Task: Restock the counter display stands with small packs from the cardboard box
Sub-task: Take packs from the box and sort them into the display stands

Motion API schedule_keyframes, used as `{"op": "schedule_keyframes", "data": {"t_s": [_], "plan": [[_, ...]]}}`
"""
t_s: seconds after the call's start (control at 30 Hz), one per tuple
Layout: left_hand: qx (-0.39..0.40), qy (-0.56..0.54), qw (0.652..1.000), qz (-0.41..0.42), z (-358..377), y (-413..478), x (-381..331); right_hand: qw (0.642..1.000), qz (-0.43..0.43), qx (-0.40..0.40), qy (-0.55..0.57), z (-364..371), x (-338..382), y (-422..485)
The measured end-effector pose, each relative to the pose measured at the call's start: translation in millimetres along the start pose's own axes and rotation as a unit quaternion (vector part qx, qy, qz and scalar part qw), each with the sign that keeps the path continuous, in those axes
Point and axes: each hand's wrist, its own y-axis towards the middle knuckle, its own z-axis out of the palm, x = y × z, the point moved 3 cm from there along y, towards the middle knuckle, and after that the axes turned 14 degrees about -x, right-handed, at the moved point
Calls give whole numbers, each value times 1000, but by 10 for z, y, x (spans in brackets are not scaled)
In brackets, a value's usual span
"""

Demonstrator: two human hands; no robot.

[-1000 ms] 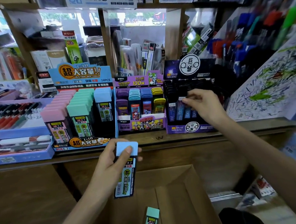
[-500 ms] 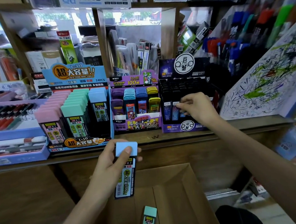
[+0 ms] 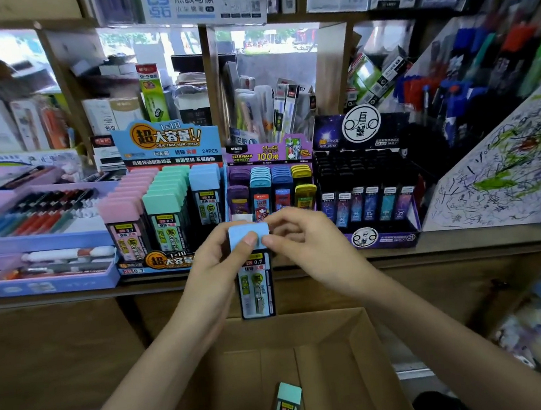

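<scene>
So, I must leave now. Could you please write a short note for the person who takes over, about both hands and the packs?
Left hand holds the blue-capped pack upright above the cardboard box. Right hand pinches its cap.
Blue stand: pink and green rows reach the front; the blue row stops further back.
Done: this pack is out of the box.
Left: set it in the blue row, then the green-capped pack that lies in the box.

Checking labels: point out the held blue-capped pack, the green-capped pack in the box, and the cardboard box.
blue-capped pack [image 3: 256,285]: head view, printed label.
green-capped pack [image 3: 290,394]: head view, cap.
cardboard box [image 3: 363,361]: head view, right inner wall.
</scene>
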Motion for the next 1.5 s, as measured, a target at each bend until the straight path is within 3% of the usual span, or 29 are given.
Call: {"op": "schedule_keyframes", "data": {"t_s": [0.07,0.13,0.23,0.3,0.47,0.73,0.93,1.2,1.4,1.5], "plan": [[-12,86,994,62,-75,117,-95,1000,-11,-26,-2,-25,73,143],[-42,213,965,145,-225,231,-149,997,-7,-72,16,-105,137,325],[-92,414,866,265,-535,298,-125,991,0,-123,60,-184,228,582],[-116,476,829,268,-754,299,-56,989,-11,-133,58,-130,263,714],[-94,539,797,257,-1085,277,110,989,-30,-143,34,317,250,915],[-79,533,803,253,-1182,279,211,984,-84,-115,-106,685,140,1028],[-83,509,820,249,-1205,281,239,987,-59,-90,-120,704,143,1091],[-84,488,834,245,-1237,266,259,979,-94,-80,-165,757,134,1054],[-70,496,827,254,-1275,281,260,917,-234,-113,-303,806,107,1018],[-54,508,819,262,-1277,296,226,902,-250,-105,-337,799,120,1064]]}}
